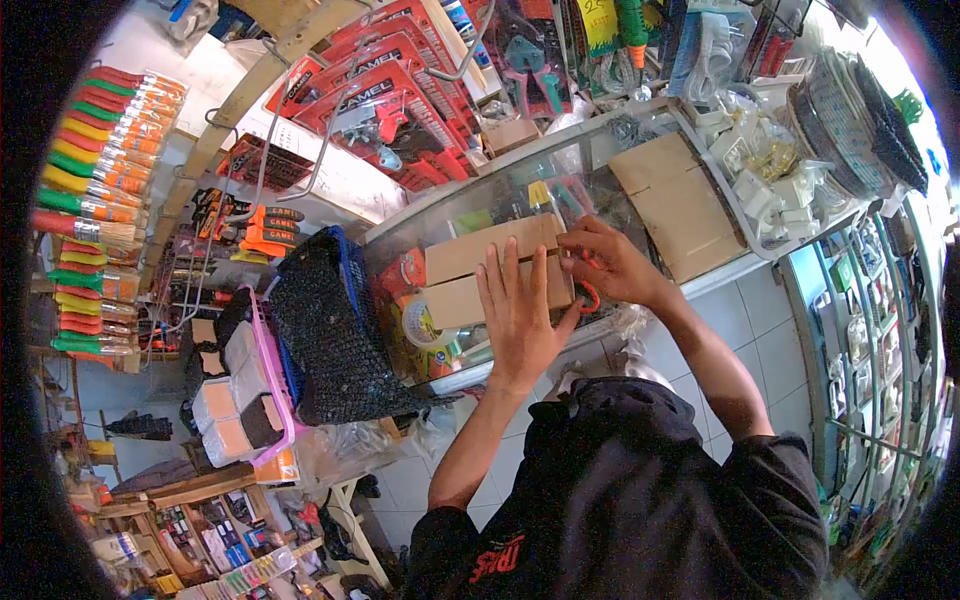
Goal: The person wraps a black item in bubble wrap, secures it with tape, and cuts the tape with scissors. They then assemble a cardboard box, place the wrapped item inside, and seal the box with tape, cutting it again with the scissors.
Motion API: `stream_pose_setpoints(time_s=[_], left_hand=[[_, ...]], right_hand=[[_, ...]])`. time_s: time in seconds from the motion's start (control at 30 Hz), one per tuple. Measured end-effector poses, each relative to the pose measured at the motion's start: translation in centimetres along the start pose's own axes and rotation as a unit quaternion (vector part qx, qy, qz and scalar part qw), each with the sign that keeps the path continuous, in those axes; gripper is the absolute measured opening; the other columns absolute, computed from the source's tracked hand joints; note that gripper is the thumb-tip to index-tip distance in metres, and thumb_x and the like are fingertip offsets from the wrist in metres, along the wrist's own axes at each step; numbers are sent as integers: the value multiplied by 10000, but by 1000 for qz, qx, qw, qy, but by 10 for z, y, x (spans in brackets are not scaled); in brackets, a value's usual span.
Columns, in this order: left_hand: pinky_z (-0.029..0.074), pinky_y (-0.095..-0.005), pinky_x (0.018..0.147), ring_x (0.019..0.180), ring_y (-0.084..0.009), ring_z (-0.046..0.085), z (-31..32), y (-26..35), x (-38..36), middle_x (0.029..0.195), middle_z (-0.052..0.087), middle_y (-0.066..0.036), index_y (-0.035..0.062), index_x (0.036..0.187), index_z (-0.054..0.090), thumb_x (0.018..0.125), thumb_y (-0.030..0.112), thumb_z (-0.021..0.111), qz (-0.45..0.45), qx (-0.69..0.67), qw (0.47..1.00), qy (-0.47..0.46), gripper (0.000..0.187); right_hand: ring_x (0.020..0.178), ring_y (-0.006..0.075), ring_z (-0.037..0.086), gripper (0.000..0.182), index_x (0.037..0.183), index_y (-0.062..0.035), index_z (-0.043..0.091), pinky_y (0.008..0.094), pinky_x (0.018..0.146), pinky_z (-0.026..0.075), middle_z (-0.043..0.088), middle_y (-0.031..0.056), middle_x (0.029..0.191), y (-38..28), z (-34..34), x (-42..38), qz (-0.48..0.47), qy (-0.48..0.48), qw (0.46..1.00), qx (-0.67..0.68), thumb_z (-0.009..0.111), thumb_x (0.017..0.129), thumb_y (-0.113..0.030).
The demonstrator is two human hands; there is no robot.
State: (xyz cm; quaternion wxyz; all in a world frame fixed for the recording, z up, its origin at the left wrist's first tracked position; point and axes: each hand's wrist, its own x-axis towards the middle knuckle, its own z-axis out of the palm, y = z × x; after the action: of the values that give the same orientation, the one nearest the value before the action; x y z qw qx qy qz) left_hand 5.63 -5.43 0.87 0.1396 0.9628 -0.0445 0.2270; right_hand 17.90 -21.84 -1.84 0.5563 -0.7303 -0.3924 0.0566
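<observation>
A small brown cardboard box [460, 303] lies on the glass counter, a dark seam running along its top. My left hand [522, 318] rests flat on the box with its fingers spread. At the box's right end my right hand [620, 264] has its fingers closed round red-orange scissors [591, 297], whose handle loops show by the fingers. The blades are hidden. A flat cardboard piece [677, 207] lies on the counter to the right of the hands.
Packaged red tools [385, 110] hang beyond the glass counter [470, 376]. A black mesh basket [330, 330] and a pink basket [271, 370] stand at the left. Bagged white fittings [765, 160] and coiled cable [840, 120] sit at the right end.
</observation>
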Motion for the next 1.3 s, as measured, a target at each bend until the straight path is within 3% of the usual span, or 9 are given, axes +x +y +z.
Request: stream_pose_setpoints(time_s=[0.2, 0.4, 0.5, 0.6, 0.7, 0.9, 1.13, 1.23, 1.3], left_hand=[[257, -663, 1158, 1445, -532, 298, -1, 0, 0, 1554, 333, -287, 66, 1508, 415, 791, 399, 823, -5, 10, 1000, -2, 889], [264, -660, 1153, 1426, -539, 318, 1, -1, 1, 1543, 347, -291, 54, 1487, 444, 802, 413, 809, -13, 23, 1000, -14, 855], [250, -660, 1162, 1442, -525, 300, 3, -2, 1, 1555, 335, -279, 39, 1483, 431, 824, 452, 779, -15, 46, 998, -26, 852], [239, -659, 1170, 1456, -533, 275, 5, -1, 0, 1572, 314, -278, 29, 1484, 414, 832, 460, 771, -7, 46, 999, -25, 859], [233, -659, 1175, 1462, -549, 256, 5, 1, 1, 1588, 293, -278, 25, 1488, 399, 831, 440, 780, -12, 30, 999, -23, 866], [239, -658, 1177, 1463, -563, 245, 1, 1, 3, 1609, 274, -263, 25, 1484, 396, 808, 367, 817, -15, 0, 999, -36, 867], [247, -644, 1183, 1486, -538, 217, -12, -21, 1, 1605, 268, -287, 8, 1461, 416, 756, 255, 865, 6, -141, 988, -58, 873], [259, -640, 1177, 1501, -504, 212, -36, -60, 1, 1614, 271, -268, 44, 1483, 425, 732, 299, 886, -1, -215, 964, -157, 917], [288, -603, 1178, 1506, -476, 223, -56, -69, 1, 1618, 267, -262, 63, 1497, 426, 720, 304, 898, 2, -70, 990, -123, 940]], right_hand=[[997, 315, 649, 165, 998, -29, 717, 414, 903, 505, 655, 130, 1041, -7, -19, 21, -21, -60, 998, 10, 742, 899, -158], [1072, 290, 631, 152, 964, -37, 691, 404, 926, 502, 658, 100, 1047, 8, -12, 19, -58, -35, 998, 11, 773, 837, -57], [1141, 250, 625, 113, 970, -31, 679, 392, 964, 502, 670, 95, 1107, 20, -2, 9, -37, -4, 998, 58, 746, 889, -71], [1203, 203, 603, 109, 1049, -26, 659, 376, 1026, 479, 667, 83, 1166, 23, 3, -4, 55, 38, 983, 170, 685, 970, -96], [1228, 178, 585, 179, 1157, -20, 616, 361, 1059, 455, 653, 69, 1199, 15, 12, -9, 105, 98, 925, 352, 638, 1017, -130], [1202, 188, 595, 321, 1276, -40, 550, 353, 1038, 477, 618, 67, 1265, -16, 30, -15, 149, 176, 899, 371, 669, 995, -138], [1030, 134, 591, 387, 1272, -59, 530, 289, 896, 510, 602, 47, 1174, -7, 58, -6, 179, 236, 921, 254, 723, 939, -92], [994, 159, 611, 416, 1261, -42, 520, 317, 845, 535, 605, 69, 1176, -6, 62, -3, 183, 242, 917, 257, 740, 912, -94], [1015, 169, 609, 406, 1257, -40, 512, 319, 861, 527, 603, 83, 1179, -15, 60, 0, 213, 234, 910, 269, 722, 910, -62]])
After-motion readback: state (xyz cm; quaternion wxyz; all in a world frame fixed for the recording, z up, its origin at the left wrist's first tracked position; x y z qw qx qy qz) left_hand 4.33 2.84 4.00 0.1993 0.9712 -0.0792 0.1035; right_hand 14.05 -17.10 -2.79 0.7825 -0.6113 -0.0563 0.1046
